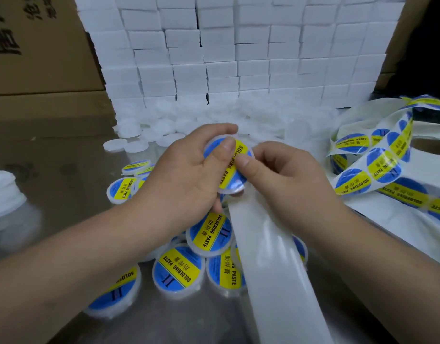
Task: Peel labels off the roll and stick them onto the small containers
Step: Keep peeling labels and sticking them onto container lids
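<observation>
A: Background, quick?
B: Wall of white boxes [239, 45] across the top centre. Brown carton [35, 45] in the upper left. Shiny metal table [65, 157] under everything.

A: Where's the roll?
B: Label roll [378, 167] is at the right edge. It is loosely unspooled, with blue and yellow "SOLDERING PASTE" stickers on its loops. Bare backing strip [271, 264] runs from under the right hand to the bottom centre.

A: Containers?
B: Unlabelled containers [164, 127], white, are heaped at the foot of the boxes. Labelled containers [179, 266] are piled at lower centre, under and between the forearms. A blurred white stack [2, 192] sits at the left edge.

A: Hands?
B: Left hand [186, 175], centre frame, grips the held container [229, 167], fingers curled round its rim and thumb flat on top. Right hand [283, 180] is just right of it. Its thumb presses the container's face and its fingers curl at the rim. Can't tell if it also grips the strip.

A: And the sticker?
B: The label [235, 170] lies on the held container's face, under both thumbs.
</observation>
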{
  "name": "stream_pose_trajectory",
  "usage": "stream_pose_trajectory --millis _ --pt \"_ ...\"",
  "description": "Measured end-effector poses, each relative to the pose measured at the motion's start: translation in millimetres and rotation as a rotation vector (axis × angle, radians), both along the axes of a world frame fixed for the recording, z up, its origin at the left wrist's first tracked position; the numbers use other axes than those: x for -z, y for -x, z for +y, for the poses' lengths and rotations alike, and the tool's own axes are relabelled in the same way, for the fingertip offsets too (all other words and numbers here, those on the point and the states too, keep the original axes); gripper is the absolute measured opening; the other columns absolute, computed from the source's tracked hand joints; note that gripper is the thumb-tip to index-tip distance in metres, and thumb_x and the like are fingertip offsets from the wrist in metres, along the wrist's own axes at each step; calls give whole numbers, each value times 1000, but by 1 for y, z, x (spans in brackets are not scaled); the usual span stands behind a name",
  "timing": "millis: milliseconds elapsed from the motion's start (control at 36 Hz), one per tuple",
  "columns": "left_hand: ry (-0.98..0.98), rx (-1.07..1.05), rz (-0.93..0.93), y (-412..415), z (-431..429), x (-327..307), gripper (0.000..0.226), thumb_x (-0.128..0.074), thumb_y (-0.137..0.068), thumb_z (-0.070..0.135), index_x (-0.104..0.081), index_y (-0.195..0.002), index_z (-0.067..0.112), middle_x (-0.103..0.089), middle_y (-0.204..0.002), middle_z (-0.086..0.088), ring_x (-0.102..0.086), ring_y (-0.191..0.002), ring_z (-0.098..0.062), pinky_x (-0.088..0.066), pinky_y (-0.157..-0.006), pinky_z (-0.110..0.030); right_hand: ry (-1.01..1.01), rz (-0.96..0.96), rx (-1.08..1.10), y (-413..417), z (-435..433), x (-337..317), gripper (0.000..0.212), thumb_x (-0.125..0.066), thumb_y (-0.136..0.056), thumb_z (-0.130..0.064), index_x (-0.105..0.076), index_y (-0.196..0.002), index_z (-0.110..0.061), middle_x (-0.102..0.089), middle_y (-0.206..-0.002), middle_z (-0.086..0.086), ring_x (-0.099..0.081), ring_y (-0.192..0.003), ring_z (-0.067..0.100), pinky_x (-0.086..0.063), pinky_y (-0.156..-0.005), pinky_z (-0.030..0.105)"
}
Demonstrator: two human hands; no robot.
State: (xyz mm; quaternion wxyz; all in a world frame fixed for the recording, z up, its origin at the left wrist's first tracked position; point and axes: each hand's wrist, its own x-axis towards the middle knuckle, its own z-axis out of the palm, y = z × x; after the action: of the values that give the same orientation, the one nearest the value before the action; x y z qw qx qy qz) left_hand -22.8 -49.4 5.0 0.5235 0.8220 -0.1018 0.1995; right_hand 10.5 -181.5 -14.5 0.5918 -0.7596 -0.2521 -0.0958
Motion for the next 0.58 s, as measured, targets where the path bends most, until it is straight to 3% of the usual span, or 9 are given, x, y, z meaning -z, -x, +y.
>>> stream_pose_trajectory --millis 111,250,306,361,444,528,583 --pt "-58 -6 -21 1 1 1 23 -36 -94 34 -53 -107 41 -58 -49 19 -45 -31 -4 -38 -38 -12 90 -97 5 1 2 5 39 -53 -83 -45 -60 -77 -7 -64 -77 17 -58 -73 30 -49 -68 46" --pt "-78 -29 8 -4 1 1 23 -37 -94 34 -60 -96 33 -59 -52 16 -47 -34 -4 -38 -36 -13 156 -132 40 0 0 7 39 -50 -92 -37 -60 -78 -3 -63 -74 15 -56 -72 28 -47 -68 42" --pt "-64 -49 47 -9 5 0 26 -39 -94 34 -62 -83 27 -57 -51 10 -49 -36 -5 -38 -38 -14 162 -127 71 -1 -1 7 43 -46 -94 -39 -60 -66 -10 -64 -64 1 -54 -61 13 -46 -67 32" --pt "-60 -113 79 -18 13 0 29 -43 -94 34 -62 -77 21 -58 -62 3 -54 -50 -10 -43 -52 -20 102 -77 113 -4 -3 7 50 -39 -95 -43 -58 -58 -16 -60 -57 -16 -52 -57 -1 -38 -57 13" --pt "-94 -243 150 -30 30 -4 27 -45 -94 32 -64 -77 25 -63 -88 5 -55 -81 -11 -40 -67 -21 -39 -23 172 -9 -6 4 48 -36 -95 -48 -63 -63 -23 -60 -57 -18 -52 -58 -7 -35 -54 6" --pt "-367 -307 246 -38 41 -5 31 -36 -97 14 -59 -118 15 -54 -124 3 -45 -116 -12 -31 -86 -19 -86 -28 154 -8 -5 2 40 -38 -86 -50 -61 -64 -27 -60 -60 -19 -52 -62 -7 -35 -55 6" --pt "-508 -288 306 -41 44 -2 34 -37 -97 14 -54 -125 17 -50 -134 -2 -43 -124 -19 -31 -94 -23 -73 -29 115 -7 -4 3 37 -38 -81 -49 -61 -64 -26 -59 -62 -18 -52 -63 -6 -36 -57 7"
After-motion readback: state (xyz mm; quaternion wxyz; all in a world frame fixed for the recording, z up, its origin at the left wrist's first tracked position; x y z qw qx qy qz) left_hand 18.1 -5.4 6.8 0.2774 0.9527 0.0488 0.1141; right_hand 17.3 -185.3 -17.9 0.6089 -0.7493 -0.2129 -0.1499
